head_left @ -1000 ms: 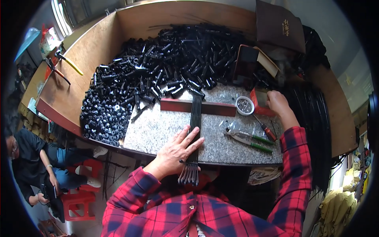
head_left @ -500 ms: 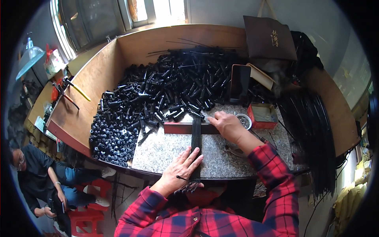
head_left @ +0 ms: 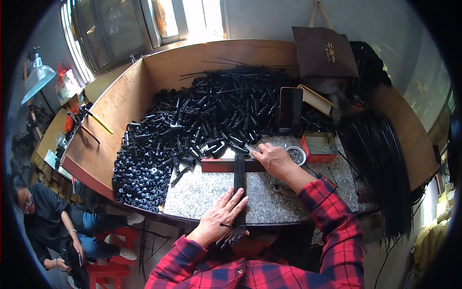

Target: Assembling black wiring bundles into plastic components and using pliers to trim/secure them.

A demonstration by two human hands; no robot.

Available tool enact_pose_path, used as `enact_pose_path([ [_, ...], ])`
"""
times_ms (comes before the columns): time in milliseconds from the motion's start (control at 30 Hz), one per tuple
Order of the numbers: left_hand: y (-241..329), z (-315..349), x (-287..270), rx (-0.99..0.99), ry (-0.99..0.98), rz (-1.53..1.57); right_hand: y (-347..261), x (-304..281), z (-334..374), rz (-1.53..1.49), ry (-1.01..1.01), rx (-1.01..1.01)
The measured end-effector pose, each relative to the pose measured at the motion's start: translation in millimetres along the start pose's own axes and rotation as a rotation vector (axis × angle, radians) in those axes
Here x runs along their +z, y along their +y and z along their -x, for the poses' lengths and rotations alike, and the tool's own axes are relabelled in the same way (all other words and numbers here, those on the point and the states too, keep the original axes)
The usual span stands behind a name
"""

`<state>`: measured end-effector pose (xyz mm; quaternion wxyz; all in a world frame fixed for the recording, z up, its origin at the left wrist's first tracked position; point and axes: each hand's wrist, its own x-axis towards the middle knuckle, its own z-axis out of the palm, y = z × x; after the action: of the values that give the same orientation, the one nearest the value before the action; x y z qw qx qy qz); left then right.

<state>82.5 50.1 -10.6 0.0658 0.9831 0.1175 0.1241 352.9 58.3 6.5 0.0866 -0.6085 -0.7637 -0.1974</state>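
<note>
A flat row of thin black rods (head_left: pixel 239 173) lies across a long dark red bar (head_left: pixel 216 165), with its lower ends past the worktop's front edge. My left hand (head_left: pixel 219 214) holds this row near those ends, fingers stretched over the top and the thumb tip showing at the far side. One rod end juts out left of the hand. My right hand (head_left: pixel 274 159) is closed in a pinch just behind the bar, right of the rods' upper ends. Something small and pale shows at its fingertips, too small to name. A white cup of small metal pieces (head_left: pixel 296 155) stands beside that hand.
Black cylindrical parts (head_left: pixel 216 106) are heaped behind and left of the speckled worktop (head_left: pixel 192 197). A phone (head_left: pixel 290 110) leans upright near a red box (head_left: pixel 319 148). Long black rods (head_left: pixel 380 168) hang at right. Wooden walls surround the bench. A seated person (head_left: pixel 53 226) is at left.
The whole view has shifted slightly, so the bench sits lower. My right fingertips are a little closer to the rods. My left hand keeps its place on them.
</note>
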Motion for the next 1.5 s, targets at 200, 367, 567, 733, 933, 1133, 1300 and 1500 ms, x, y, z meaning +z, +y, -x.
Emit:
enact_pose_path([
  [200, -1, 1, 3, 0.003, 0.016, -0.011, 1, 1, 1, -0.026, 0.014, -0.015],
  [367, 0, 1, 3, -0.006, -0.003, 0.005, 0, 10, -3, -0.077, 0.03, -0.015],
  [567, -3, 3, 3, -0.019, -0.023, 0.047, 13, 13, -4, -0.311, 0.078, 0.16],
  [733, -1, 1, -2, -0.019, -0.038, 0.078, 16, 13, -3, -0.353, 0.017, 0.08],
  [933, -2, 3, 2, -0.055, 0.001, 0.11, 20, 16, -6, -0.329, 0.052, 0.027],
  [1133, -4, 4, 6, -0.064, 0.003, 0.094, 19, 11, -8, -0.277, 0.036, -0.048],
  [1300, -4, 6, 3, -0.068, 0.012, 0.122, 15, 7, -8, -0.283, 0.043, -0.078],
  [1500, -7, 8, 3, -0.057, 0.011, 0.144, 10, 4, -9, -0.274, 0.055, -0.082],
])
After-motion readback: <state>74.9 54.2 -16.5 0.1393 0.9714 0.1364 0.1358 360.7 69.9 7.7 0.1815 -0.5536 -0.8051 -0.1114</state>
